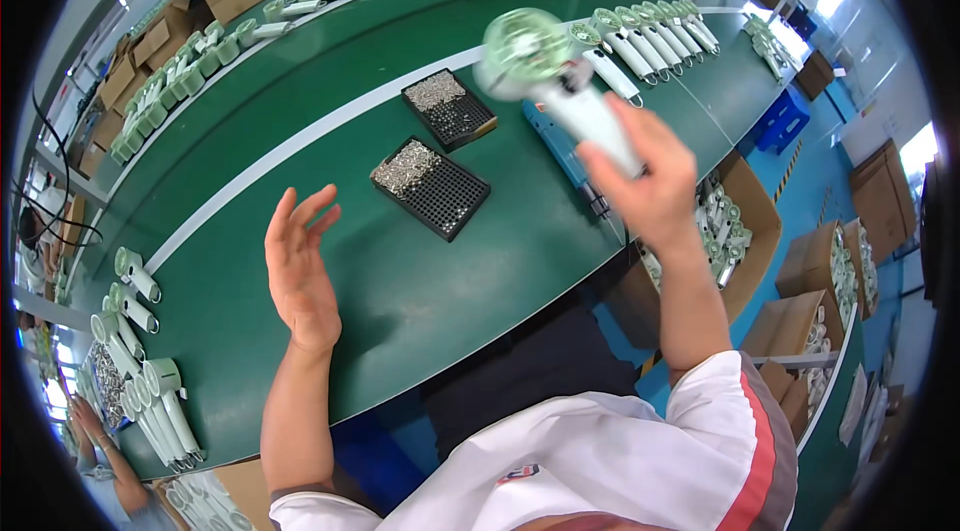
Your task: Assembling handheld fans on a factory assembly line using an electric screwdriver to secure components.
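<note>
Head view: right hand (655, 181) grips a handheld fan (545, 71) by its white handle above the green tabletop (420, 291); left hand (300, 266) hovers open. Best to keep that grip firm, clear of the 2 screw trays (432, 186).

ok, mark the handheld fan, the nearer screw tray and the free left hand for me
handheld fan (585, 111): head view, on its white handle above the right hand (655, 186).
nearer screw tray (440, 193): head view, on the black grid, bare part.
left hand (298, 276): head view, on the open palm, holding nothing.
</note>
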